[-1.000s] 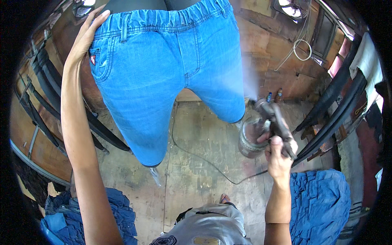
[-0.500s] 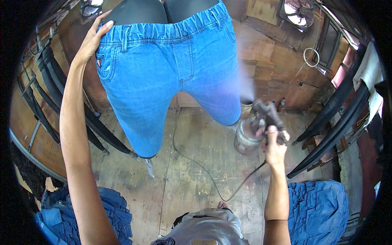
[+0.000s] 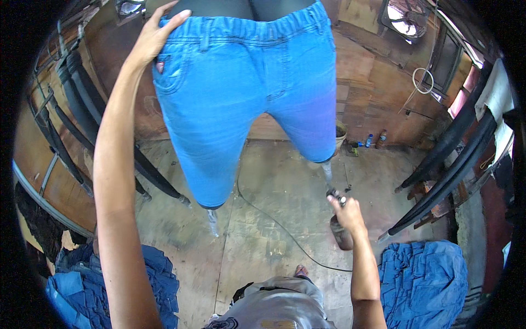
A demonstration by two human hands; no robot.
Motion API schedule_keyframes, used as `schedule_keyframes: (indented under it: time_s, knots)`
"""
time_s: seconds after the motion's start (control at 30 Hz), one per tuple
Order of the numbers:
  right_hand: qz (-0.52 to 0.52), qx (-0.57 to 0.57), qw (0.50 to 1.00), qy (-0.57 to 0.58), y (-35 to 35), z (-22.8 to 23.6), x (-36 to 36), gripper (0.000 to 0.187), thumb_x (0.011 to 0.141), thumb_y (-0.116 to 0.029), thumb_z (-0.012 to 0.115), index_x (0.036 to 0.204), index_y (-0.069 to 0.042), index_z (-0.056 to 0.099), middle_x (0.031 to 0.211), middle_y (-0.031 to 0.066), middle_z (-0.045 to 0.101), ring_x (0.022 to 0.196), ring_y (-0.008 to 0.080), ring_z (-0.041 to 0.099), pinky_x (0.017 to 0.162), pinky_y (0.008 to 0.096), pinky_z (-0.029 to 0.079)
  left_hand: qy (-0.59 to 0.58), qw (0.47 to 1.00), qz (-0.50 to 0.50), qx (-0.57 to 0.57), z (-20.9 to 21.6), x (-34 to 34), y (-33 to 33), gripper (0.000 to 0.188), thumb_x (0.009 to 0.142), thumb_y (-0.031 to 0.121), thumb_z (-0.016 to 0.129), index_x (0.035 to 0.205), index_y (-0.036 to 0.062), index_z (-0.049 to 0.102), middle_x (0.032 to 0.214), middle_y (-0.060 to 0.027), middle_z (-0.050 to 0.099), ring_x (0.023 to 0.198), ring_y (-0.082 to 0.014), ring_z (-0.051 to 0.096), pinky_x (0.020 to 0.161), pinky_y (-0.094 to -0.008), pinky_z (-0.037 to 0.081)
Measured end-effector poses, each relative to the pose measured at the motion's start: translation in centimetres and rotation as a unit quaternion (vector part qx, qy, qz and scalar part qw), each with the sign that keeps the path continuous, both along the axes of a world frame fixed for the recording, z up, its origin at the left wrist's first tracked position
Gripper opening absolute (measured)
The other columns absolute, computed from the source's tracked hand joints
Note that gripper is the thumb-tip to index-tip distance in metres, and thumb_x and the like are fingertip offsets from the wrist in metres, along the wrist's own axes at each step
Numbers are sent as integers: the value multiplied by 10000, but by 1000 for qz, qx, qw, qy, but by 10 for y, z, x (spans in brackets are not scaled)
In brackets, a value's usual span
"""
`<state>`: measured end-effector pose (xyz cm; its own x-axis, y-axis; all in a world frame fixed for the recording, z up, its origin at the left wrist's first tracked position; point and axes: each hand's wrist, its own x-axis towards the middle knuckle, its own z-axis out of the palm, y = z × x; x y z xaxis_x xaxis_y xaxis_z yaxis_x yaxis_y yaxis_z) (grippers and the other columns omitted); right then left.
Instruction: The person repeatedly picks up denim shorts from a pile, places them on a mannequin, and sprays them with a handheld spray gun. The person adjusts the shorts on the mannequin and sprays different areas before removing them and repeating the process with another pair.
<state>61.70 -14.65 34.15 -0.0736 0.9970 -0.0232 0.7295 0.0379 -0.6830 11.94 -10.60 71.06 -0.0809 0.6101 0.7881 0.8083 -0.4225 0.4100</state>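
Blue jeans (image 3: pixel 219 82) with an elastic waistband are stretched over a black two-legged form (image 3: pixel 224 7) in front of me. A purplish tint shows on the right-hand leg. My left hand (image 3: pixel 153 35) grips the waistband's left corner, thumb in front and the other fingers partly hidden behind. Below the right-hand leg and apart from it, my right hand (image 3: pixel 349 214) is closed around a spray gun (image 3: pixel 341 234) with a dark cup under it. No mist is visible at the nozzle. Clear plastic tips (image 3: pixel 213 223) stick out below the legs.
Denim piles lie on the floor at left (image 3: pixel 156 274) and right (image 3: pixel 424 279). A thin hose (image 3: pixel 285 234) crosses the floor. Black leg forms hang at left (image 3: pixel 159 175) and right (image 3: pixel 433 189). A bucket (image 3: pixel 341 134) and bottles (image 3: pixel 382 138) stand by the wooden wall.
My right hand has lowered the spray gun toward me, away from the jeans, and the mist has gone. The jeans and my left hand appear shifted up and to the right.
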Motion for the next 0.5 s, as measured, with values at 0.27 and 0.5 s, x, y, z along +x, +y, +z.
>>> schedule_keyframes:
  time_s: [0.27,0.5]
  knots:
    - [107,141,902,394,-89,63,-88,360,1016,-323,580,1079,20,671,789,96,726,464,71,475,441,251,372,-54,998,-38,20,-1,43,-22,806,855,422,790,1422,-46,459,1136,-155,665,1003,-197,631,891,-321,509]
    - [121,161,862,465,-134,99,-93,434,1038,-373,535,1176,31,614,748,121,683,414,58,427,383,213,315,-39,997,41,46,-4,64,-37,900,783,567,797,1383,-40,509,1230,-221,648,1125,-274,629,985,-368,490]
